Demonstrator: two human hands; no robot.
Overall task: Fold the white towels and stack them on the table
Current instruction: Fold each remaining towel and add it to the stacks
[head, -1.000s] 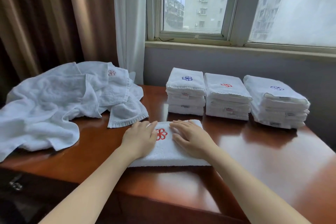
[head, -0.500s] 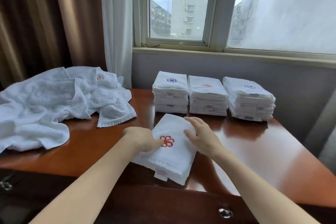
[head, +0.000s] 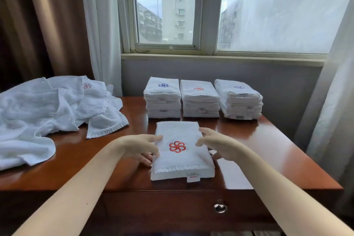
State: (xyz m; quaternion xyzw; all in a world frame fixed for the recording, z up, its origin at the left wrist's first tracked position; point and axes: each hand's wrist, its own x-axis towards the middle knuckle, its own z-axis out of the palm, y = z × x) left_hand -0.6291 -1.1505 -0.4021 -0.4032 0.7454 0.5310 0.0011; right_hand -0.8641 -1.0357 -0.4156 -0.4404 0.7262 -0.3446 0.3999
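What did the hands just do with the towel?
The folded towel was turned from sideways to lengthwise, its tag now toward the person. The left hand and right hand, which pressed flat on top, now grip its side edges. The three stacks and the loose pile stayed put.

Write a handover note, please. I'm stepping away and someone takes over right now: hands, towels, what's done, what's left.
Left hand: grips the folded towel by its left edge, thumb on top.
Right hand: curled round its right edge.
Where: the towel lies flat on the table, front centre, before three stacks by the wall.
Done: this towel is folded and three stacks are built.
Left: set it on a stack, probably the middle one, whose top logo is also red. Then fold the loose pile at the left.
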